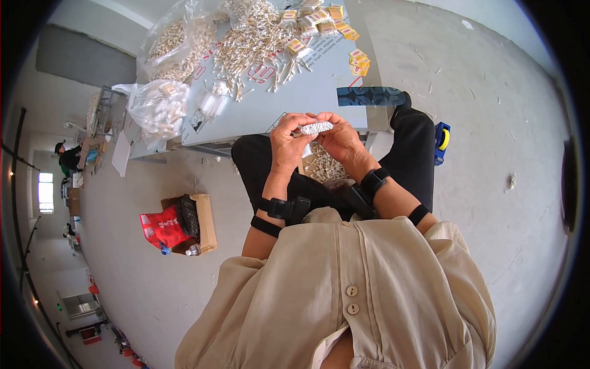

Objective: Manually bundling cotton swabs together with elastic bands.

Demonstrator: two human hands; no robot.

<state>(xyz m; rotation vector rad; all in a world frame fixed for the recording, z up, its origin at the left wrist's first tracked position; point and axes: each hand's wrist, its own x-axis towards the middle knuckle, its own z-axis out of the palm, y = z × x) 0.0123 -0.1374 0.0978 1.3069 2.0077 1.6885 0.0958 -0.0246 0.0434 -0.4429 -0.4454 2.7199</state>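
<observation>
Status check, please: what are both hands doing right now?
Left hand and right hand both grip a small white bundle above the lap. Table just beyond. Nothing in the way.

head view | worn on the head | looks steeply down, close over hands (313, 138) | single fisheye view

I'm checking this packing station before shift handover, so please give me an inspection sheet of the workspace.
Surface: pale grey table, partly covered.
Job's things: small white bundle of short sticks, held over the lap.
Clutter: loose heap of pale sticks; small yellow packets; clear plastic bags of white pieces.
Hands: left hand and right hand both grip the bundle.
Cables: nothing seen.
Surroundings: open cardboard box with red bag on grey concrete floor; blue tape dispenser.
</observation>
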